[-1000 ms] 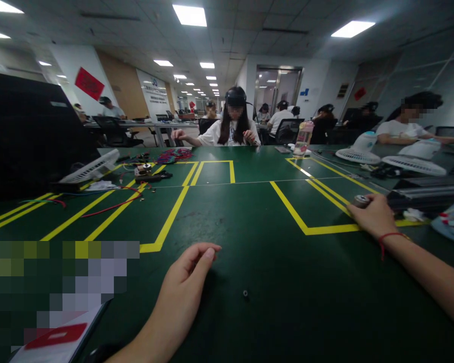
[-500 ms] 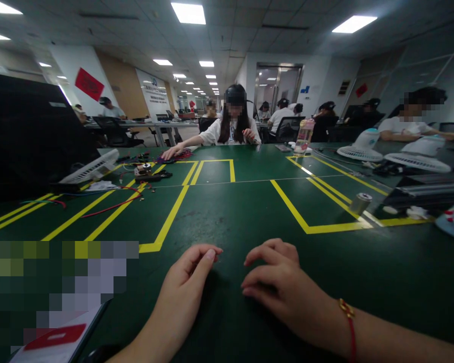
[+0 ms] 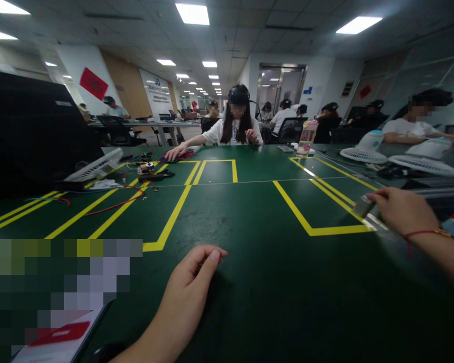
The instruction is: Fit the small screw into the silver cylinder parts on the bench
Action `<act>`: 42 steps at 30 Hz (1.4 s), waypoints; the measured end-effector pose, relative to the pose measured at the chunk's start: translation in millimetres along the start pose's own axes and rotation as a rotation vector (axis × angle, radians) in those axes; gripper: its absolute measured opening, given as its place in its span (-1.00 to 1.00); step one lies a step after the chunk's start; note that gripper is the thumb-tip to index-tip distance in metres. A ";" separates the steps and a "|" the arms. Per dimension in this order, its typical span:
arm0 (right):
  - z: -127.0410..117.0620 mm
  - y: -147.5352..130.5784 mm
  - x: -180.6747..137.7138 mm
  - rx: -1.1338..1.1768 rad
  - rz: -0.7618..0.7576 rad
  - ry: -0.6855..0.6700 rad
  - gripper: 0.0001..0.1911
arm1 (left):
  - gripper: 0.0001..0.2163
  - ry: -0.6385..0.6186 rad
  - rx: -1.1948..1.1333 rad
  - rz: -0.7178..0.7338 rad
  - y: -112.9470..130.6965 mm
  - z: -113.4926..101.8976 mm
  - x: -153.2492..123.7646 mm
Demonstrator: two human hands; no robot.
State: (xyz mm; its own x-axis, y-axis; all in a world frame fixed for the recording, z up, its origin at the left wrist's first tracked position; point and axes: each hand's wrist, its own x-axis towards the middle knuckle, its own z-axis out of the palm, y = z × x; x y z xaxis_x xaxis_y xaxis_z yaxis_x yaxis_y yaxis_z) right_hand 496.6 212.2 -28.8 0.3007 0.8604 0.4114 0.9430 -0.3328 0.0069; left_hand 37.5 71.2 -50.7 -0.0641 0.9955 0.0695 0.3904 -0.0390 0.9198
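Observation:
At the right, my right hand [image 3: 406, 209] pinches a small silver metal cylinder [image 3: 362, 206] between thumb and fingertips. The cylinder is tilted, close over the yellow tape corner; I cannot tell if it still touches the table. My left hand [image 3: 191, 282] rests near the front middle of the green table [image 3: 249, 282], its fingers curled and thumb pressed to the index finger. Whether something small is inside that pinch is hidden. A red bracelet [image 3: 426, 232] circles my right wrist.
Yellow tape [image 3: 340, 231] marks the table. Wires and small motor parts [image 3: 146, 170] lie left, beside a white fan [image 3: 96, 164] and black monitor [image 3: 34, 136]. Across sits a co-worker [image 3: 215, 132] reaching left. A bottle [image 3: 307, 137] and fans [image 3: 365, 151] stand at the right.
My right hand has moved from the front middle out to the right and taken hold of the metal cylinder, which now leans. My left hand has hardly moved.

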 end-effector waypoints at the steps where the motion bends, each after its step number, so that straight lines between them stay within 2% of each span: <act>1: 1.3 3.2 1.5 0.005 0.006 -0.009 -0.62 | -0.76 0.001 0.004 0.001 0.1 0.0 0.2; 11: -4.4 -6.9 1.0 0.125 0.027 -0.027 -0.63 | -0.76 -0.012 0.022 0.006 -1.5 -0.9 -0.2; 19: 11.7 -4.6 -1.4 0.422 0.231 0.047 -0.47 | -0.76 -0.019 0.015 -0.003 -0.8 -0.3 0.6; 23: 24.0 -4.9 -3.7 0.521 0.292 0.100 -0.56 | -0.77 -0.030 0.008 0.004 -1.9 -1.0 0.9; 27: 29.8 -12.3 -10.8 0.599 0.273 0.129 -0.66 | -0.76 -0.033 0.011 0.001 -2.7 -1.5 0.6; 33: 26.1 -21.9 -28.9 0.566 0.256 0.192 -0.48 | -0.77 -0.030 -0.005 -0.004 -2.2 -0.7 0.3; 37: 19.7 -25.2 -30.9 0.541 0.271 0.186 -0.49 | -0.77 -0.032 -0.009 -0.001 -2.0 -0.4 1.1; 40: 8.6 -48.6 -37.6 0.622 0.206 0.195 -0.49 | -0.76 -0.038 -0.003 -0.003 -1.5 -0.5 1.3; 42: -4.9 -79.2 -54.7 0.842 0.039 0.123 -0.46 | -0.75 -0.045 -0.005 -0.001 -1.0 -0.8 1.0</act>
State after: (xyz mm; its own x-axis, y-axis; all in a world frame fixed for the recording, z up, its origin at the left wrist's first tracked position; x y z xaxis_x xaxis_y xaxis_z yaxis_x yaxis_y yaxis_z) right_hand 404.7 189.6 -47.5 0.3633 0.7898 0.4942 0.7386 0.0792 -0.6695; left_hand 36.3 72.1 -51.2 -0.0234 0.9984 0.0515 0.3859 -0.0385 0.9217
